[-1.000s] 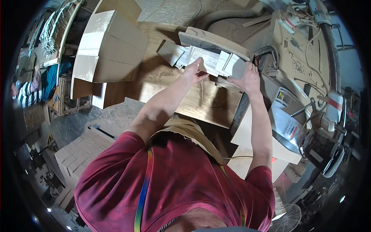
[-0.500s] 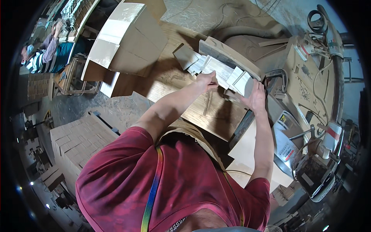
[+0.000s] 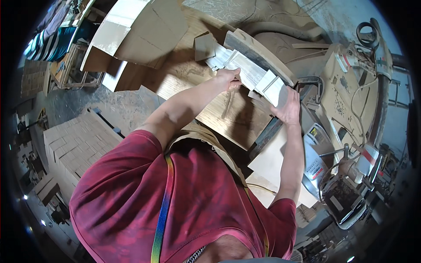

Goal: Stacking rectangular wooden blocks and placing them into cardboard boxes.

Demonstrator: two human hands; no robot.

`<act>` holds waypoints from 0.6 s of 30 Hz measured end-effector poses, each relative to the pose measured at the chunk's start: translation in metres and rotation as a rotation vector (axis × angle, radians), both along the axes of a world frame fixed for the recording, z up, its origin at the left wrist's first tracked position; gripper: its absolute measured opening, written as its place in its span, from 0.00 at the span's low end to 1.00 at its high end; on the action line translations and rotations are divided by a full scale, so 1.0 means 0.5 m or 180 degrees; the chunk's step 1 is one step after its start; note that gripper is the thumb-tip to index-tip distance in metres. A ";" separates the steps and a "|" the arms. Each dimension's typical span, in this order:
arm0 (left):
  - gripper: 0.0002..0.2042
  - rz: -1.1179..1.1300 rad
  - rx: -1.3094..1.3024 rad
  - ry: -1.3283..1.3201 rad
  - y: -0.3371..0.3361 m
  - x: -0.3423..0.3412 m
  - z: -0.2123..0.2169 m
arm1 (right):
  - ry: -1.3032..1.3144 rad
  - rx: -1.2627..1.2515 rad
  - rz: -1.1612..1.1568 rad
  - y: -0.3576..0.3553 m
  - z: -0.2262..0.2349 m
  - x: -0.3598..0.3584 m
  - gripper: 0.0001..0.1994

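Observation:
A pale moulded wooden strip (image 3: 258, 78) lies on a wooden worktable (image 3: 210, 105), pressed against a long fence board (image 3: 258, 52). My left hand (image 3: 229, 79) grips the strip near its left part. Its right end is held by my right hand (image 3: 287, 107), fingers wrapped around the edge. A few similar pale pieces (image 3: 218, 57) lie past the left hand, beside a small square block (image 3: 204, 46).
Large cardboard sheets (image 3: 144, 30) lie at the table's far left. A dusty woodworking machine (image 3: 346, 92) with cables stands to the right. A stack of flat panels (image 3: 76, 144) sits on the floor at left. A person in a striped top (image 3: 52, 39) is far left.
The view has swung, so the strip and both hands sit more to the right. Both hands keep their hold on the strip, which seems shifted slightly along the fence.

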State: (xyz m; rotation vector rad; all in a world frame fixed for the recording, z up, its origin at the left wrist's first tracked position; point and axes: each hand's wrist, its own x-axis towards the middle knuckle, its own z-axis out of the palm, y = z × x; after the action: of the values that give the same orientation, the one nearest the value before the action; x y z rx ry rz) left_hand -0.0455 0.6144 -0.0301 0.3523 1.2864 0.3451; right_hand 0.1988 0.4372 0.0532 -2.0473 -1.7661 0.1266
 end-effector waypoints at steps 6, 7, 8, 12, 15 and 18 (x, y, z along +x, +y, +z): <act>0.16 -0.0198 0.0151 -0.0016 0.014 0.001 -0.029 | 0.0372 0.0085 -0.0093 0.028 0.077 -0.029 0.47; 0.16 -0.0247 0.0176 -0.0013 0.017 -0.001 -0.034 | 0.0370 0.0070 -0.0099 0.043 0.100 -0.055 0.47; 0.16 -0.0295 0.0200 -0.0008 0.021 -0.004 -0.041 | 0.0369 0.0054 -0.0104 0.057 0.113 -0.083 0.47; 0.21 0.0485 -0.0028 -0.0886 0.005 0.003 -0.052 | 0.0011 -0.0768 -0.0331 0.179 0.094 -0.197 0.49; 0.23 0.0568 -0.0208 -0.1940 0.002 -0.045 -0.117 | -0.0376 -0.1183 -0.0353 0.217 0.065 -0.248 0.48; 0.26 0.0087 -0.0429 -0.4190 0.007 -0.126 -0.210 | -0.0899 -0.1412 -0.0076 0.262 0.039 -0.291 0.46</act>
State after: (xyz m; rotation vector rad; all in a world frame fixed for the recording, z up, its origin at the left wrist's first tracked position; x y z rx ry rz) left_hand -0.1086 0.6178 -0.1350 -0.0502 0.0171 0.3978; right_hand 0.0533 0.5681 0.0726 -2.4999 -2.0232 0.2522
